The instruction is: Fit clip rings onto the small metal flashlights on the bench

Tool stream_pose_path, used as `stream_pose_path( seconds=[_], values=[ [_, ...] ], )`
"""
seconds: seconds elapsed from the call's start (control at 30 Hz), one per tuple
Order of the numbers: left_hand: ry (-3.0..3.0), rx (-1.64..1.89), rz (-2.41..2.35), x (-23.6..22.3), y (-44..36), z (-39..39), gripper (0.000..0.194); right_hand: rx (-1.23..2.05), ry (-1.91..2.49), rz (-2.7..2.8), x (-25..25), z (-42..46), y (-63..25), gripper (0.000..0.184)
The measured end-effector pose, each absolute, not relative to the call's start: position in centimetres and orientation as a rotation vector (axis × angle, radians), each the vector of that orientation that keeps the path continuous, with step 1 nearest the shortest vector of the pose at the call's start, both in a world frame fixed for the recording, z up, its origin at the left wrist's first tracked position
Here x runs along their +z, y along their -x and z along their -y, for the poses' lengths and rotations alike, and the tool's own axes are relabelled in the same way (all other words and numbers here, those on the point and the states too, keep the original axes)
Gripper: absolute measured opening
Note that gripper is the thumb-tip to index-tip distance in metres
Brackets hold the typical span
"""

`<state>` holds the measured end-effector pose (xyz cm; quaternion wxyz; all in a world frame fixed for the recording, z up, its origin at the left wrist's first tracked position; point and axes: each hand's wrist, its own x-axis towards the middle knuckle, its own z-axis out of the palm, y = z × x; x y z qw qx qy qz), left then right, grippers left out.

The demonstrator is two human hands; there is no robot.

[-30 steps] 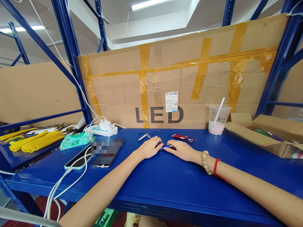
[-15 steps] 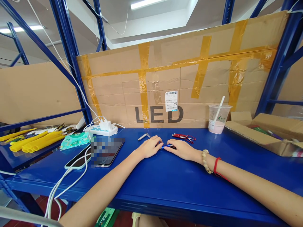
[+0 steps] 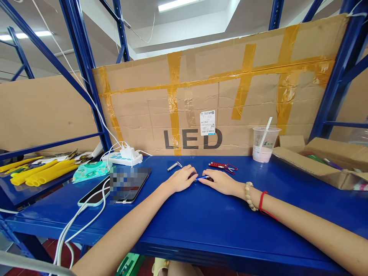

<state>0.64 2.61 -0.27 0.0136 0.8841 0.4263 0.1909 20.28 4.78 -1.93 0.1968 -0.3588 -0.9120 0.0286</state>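
Observation:
A blue pen [image 3: 202,178] lies low over the blue tabletop, bridging the small gap between my two hands. Its left end is at the curled fingertips of my left hand [image 3: 183,178], which pinch there. My right hand [image 3: 220,181] has its fingers bent around the other end, partly hiding it. Just behind my left hand is a small silver metal piece [image 3: 174,166], perhaps a nail clipper. A red-handled pair of small scissors or snips [image 3: 223,167] rests behind my right hand. A bead bracelet and a red cord circle my right wrist.
A phone [image 3: 93,193] and a dark tablet [image 3: 132,188] with white cables sit left, near a power strip [image 3: 123,155] and a green tissue pack [image 3: 90,171]. To the right stand a plastic drink cup [image 3: 261,151] and an open cardboard box [image 3: 324,172]. Taped cardboard [image 3: 138,115] walls the back.

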Motion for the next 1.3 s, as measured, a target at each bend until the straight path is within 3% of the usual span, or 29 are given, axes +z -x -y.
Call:
stream_pose_path(
  seconds=[1.3],
  values=[
    [-2.762, 0.604, -1.310, -0.25, -0.64, -2.62, 0.019, 0.123, 1.001, 2.555, -2.09, -5.08, -20.37, 0.043]
  ],
)
